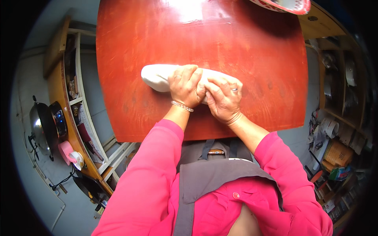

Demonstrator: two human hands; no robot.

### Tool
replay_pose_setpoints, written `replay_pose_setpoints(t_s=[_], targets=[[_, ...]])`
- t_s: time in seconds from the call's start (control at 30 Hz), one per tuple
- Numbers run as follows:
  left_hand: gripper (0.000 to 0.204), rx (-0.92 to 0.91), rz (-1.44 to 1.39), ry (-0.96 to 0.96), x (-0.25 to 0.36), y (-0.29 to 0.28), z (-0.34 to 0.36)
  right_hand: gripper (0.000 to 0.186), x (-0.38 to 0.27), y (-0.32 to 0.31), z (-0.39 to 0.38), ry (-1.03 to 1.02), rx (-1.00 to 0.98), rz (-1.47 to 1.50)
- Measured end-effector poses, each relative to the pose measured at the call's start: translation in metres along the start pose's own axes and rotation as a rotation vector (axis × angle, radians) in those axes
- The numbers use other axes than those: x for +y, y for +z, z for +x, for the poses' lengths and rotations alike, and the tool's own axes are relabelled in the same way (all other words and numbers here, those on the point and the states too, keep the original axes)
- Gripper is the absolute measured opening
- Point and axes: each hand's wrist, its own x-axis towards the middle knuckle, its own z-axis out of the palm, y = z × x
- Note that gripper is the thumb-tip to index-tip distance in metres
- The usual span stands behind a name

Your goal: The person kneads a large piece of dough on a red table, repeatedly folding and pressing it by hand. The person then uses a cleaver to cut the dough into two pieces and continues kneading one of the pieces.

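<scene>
A long, smooth roll of white dough lies crosswise on the red-brown wooden table. My left hand presses on its middle with the fingers curled over it; a beaded bracelet circles that wrist. Close against it, my right hand grips the right part of the dough, fingers bent and a ring on one of them. The dough's rounded left end sticks out past my left hand. Its right end is mostly covered by my right hand.
At the table's far right edge stands a red-and-white patterned basin, partly cut off. On the left, a wooden counter bears a lidded wok and a pink container. Shelves with several goods line the right side.
</scene>
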Motion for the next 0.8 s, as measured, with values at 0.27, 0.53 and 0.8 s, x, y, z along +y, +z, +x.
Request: replay_pose_setpoints(t_s=[0.27,0.53,0.8], targets=[[0.015,-0.078,-0.111,-0.103,-0.033,0.041,0.078,0.009,0.059,0.029,0.105,0.251,-0.216,0.103],[0.016,-0.141,-0.131,-0.257,-0.044,0.059,0.12,0.032,0.106,0.059,0.152,0.585,-0.357,0.331],[0.043,-0.126,-0.005,-0.352,-0.068,0.093,0.13,0.042,0.138,0.09,0.177,0.251,-0.322,-0.003]])
